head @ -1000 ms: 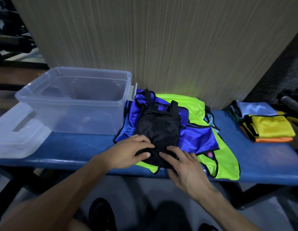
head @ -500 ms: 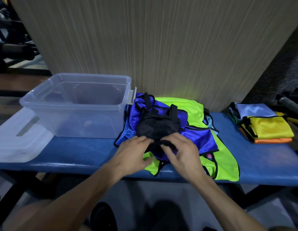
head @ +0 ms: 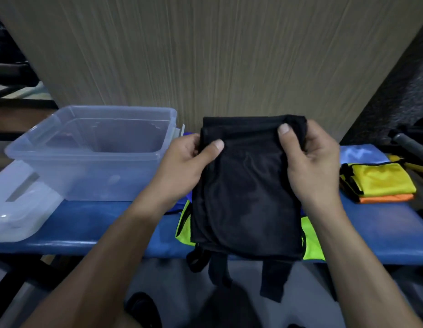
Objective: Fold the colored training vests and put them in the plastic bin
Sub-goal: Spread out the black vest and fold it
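Black mesh fills the centre of the frame: I hold the black vest (head: 246,197) up above the blue table (head: 92,223), its straps dangling past the table's near edge at lower centre. My left hand (head: 184,166) has its grip closed on the vest's upper left corner, thumb on the front and fingers behind. My right hand (head: 312,162) pinches the upper right corner the same way, thumb pressed on the bunched top edge. Beneath the vest a neon green vest (head: 183,223) lies on the table, showing at both lower sides. At left centre the clear plastic bin (head: 87,150) stands open on the table, nothing visible inside, with its lid (head: 18,204) lying at the far left edge. At right centre sits a folded stack (head: 376,181): light blue at the back, yellow on top of orange
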Action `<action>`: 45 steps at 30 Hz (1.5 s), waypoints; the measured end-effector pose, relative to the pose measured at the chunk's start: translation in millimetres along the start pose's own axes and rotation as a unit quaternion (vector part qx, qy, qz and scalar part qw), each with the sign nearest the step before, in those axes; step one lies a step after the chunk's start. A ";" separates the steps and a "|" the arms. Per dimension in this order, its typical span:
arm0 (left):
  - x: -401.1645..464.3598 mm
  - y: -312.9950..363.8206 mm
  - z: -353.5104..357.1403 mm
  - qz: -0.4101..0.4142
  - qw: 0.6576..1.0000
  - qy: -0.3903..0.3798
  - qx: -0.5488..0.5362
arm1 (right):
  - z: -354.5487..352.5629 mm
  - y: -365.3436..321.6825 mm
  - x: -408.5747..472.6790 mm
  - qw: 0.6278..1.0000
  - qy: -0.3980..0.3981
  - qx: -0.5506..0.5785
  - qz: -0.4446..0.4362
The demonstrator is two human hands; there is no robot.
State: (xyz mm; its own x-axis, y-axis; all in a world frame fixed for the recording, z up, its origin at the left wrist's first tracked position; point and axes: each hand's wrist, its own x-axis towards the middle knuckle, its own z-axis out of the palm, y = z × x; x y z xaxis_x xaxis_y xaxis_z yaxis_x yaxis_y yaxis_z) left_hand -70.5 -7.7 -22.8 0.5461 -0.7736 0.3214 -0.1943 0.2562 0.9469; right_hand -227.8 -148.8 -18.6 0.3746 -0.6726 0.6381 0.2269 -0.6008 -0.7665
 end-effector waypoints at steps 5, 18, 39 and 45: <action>51.3 -82.0 2.8 -0.210 0.977 -0.018 0.039 | -0.6 84.3 -5.8 0.955 -0.016 0.062 0.291; 67.6 -133.7 -0.8 -0.152 0.913 0.039 0.376 | -36.5 70.3 -76.7 0.920 -0.270 -0.274 0.072; -16.3 -93.1 -3.4 0.147 0.786 -0.236 0.553 | -20.7 90.1 -162.3 0.758 -0.298 -0.534 -0.228; -19.5 -91.7 -18.8 0.144 0.781 -0.221 0.567 | -16.8 96.4 -165.9 0.765 -0.265 -0.539 -0.232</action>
State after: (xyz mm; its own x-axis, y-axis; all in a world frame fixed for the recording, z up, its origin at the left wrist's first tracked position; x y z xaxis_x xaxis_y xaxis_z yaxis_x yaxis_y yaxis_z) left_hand -47.9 -5.3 -115.7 0.0609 -0.9670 0.2472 -0.9901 -0.0270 0.1380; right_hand -283.2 -102.4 -197.2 0.8558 -0.1804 0.4849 -0.3196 -0.9213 0.2215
